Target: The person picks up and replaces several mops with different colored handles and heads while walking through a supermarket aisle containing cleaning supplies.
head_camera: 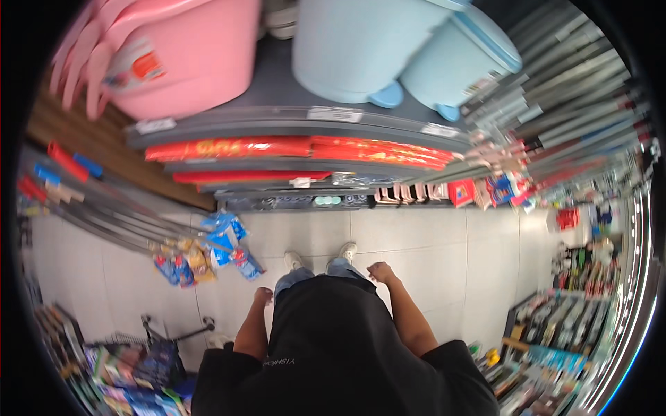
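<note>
My left hand [264,296] hangs beside my left thigh, loosely curled, with nothing seen in it. On the other side my right hand [381,272] is held out a little from my right leg, fingers bent and slightly apart, also without anything. Neither one touches the goods. In front of me stands a store shelf [276,112] bearing a pink plastic tub [203,57], a tall light-blue plastic bin [354,52] and a smaller light-blue bin [442,67] with a lid. Red glossy packages [380,151] lie on a lower level. Price tags line the shelf edge.
Long-handled mops [192,265] in blue and yellow wrapping hang at the left, near the tiled floor [416,234]. More long poles [567,114] crowd the right side. A shopping cart [161,359] with goods stands behind me at left. Stocked shelving [562,317] is at the right.
</note>
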The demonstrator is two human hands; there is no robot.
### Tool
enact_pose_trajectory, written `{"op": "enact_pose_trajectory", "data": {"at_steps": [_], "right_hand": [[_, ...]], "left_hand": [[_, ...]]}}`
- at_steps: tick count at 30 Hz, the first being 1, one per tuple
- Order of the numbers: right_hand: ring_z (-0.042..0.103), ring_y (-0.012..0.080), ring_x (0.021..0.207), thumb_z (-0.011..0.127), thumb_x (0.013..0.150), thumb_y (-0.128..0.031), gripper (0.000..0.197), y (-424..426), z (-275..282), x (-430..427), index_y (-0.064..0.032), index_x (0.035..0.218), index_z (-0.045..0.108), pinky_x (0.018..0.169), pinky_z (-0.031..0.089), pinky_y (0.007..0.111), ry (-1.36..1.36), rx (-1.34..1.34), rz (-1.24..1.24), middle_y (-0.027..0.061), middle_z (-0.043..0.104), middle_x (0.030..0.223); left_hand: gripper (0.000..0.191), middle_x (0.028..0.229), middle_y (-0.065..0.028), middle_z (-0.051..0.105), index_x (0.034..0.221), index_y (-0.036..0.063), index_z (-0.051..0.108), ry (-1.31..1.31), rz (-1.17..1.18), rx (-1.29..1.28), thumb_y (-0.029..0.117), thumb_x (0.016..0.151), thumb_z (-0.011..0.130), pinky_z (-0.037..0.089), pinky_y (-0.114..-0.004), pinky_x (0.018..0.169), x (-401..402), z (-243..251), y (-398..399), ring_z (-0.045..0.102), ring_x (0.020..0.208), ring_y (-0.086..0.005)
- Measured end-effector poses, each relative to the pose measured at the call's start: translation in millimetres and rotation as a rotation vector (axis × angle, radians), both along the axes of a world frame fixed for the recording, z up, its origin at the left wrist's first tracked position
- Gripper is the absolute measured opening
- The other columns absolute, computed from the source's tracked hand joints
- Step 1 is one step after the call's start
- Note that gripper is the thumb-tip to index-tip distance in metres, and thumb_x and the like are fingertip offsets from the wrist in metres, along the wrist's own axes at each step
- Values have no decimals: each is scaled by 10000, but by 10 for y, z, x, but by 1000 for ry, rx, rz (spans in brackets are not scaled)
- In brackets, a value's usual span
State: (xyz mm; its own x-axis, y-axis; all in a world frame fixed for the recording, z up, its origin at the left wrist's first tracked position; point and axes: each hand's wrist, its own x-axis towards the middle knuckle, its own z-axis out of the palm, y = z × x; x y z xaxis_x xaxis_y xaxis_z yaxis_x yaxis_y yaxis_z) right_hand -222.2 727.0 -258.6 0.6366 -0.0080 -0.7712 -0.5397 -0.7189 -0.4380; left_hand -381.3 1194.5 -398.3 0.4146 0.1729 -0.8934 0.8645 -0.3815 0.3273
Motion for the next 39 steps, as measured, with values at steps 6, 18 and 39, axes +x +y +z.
{"op": "enact_pose_trajectory", "data": {"at_steps": [6, 18, 39], "right_hand": [[676, 181, 646, 556, 871, -273, 294, -716, -77, -633, -8, 944, 660, 564, 563, 336, 225, -70, -84, 76, 708, 826], [671, 202, 653, 589, 821, -259, 327, -1519, -291, -1478, 25, 956, 682, 571, 575, 340, 164, -30, -559, 113, 690, 793], [657, 210, 601, 568, 836, -207, 293, -4257, -937, -2785, 26, 983, 668, 513, 546, 330, 155, 63, -909, 126, 687, 773]], "left_hand": [[152, 827, -43, 698, 889, 130, 694, 43, 131, -267, 196, 756, 660, 546, -394, 612, 492, -217, 806, 678, 729, -217], [132, 745, -98, 677, 907, 51, 680, -353, -29, -257, 100, 826, 588, 504, -314, 484, 1697, 116, -608, 637, 562, -196], [291, 932, -163, 685, 882, 93, 728, -500, -981, 238, 289, 812, 525, 510, -408, 803, 1762, 655, -4546, 656, 895, -324]]}}
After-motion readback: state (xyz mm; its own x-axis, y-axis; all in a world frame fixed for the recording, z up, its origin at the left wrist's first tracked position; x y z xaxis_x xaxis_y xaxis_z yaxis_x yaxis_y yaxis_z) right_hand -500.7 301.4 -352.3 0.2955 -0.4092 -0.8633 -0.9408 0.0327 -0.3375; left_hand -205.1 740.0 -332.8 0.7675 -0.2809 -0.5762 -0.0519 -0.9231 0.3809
